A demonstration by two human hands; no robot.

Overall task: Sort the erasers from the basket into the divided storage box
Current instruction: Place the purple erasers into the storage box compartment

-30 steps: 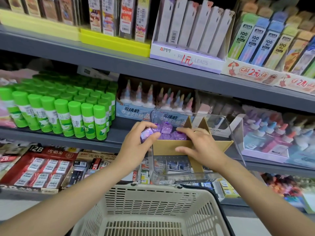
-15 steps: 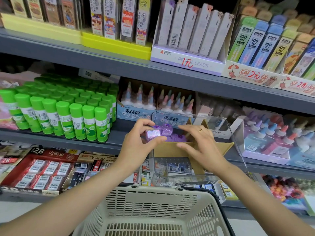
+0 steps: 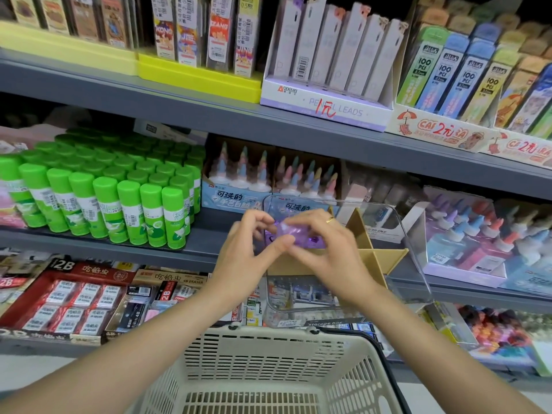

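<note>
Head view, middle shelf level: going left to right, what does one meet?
Green glue sticks → left hand → purple eraser pinched between both hands → right hand → cardboard divider of the clear storage box → pastel-capped glue bottles.

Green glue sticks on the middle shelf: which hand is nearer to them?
Left. The left hand is just right of the green glue sticks, apart from them; the right hand is farther right, over the storage box.

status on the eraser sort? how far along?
Done: several purple erasers lie in the back-left compartment of the clear divided storage box. In hand: both hands, left hand and right hand, pinch one purple wrapped eraser above it. Left: beige slotted basket shows no erasers.
</note>
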